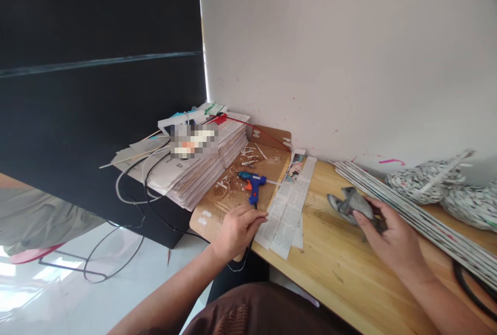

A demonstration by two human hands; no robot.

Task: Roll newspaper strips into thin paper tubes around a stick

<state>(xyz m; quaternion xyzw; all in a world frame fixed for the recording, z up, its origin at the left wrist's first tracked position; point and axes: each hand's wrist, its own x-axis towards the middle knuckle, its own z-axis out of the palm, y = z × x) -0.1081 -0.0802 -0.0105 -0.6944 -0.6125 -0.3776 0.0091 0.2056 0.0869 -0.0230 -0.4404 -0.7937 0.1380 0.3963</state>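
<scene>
My right hand (392, 236) is closed round a small grey object (351, 208), held over the wooden table; what it is I cannot make out. Near the table's front edge, my left hand (238, 229) has its fingers pressed together beside the newspaper strips (285, 210); whatever it may hold is too small to name. Just beyond it a blue glue gun (256, 187) lies on brown cardboard (229, 203), its nozzle toward the back left and a glue stick showing at its rear. White scraps (223, 185) are scattered around the gun.
A tall stack of paper (202, 174) with cables and thin sticks on top stands at the left. Long rolled paper sticks (411, 210) lie along the right back, near woven paper bundles (423, 179). Behind rises a pale wall; a dark panel (97, 107) is at left.
</scene>
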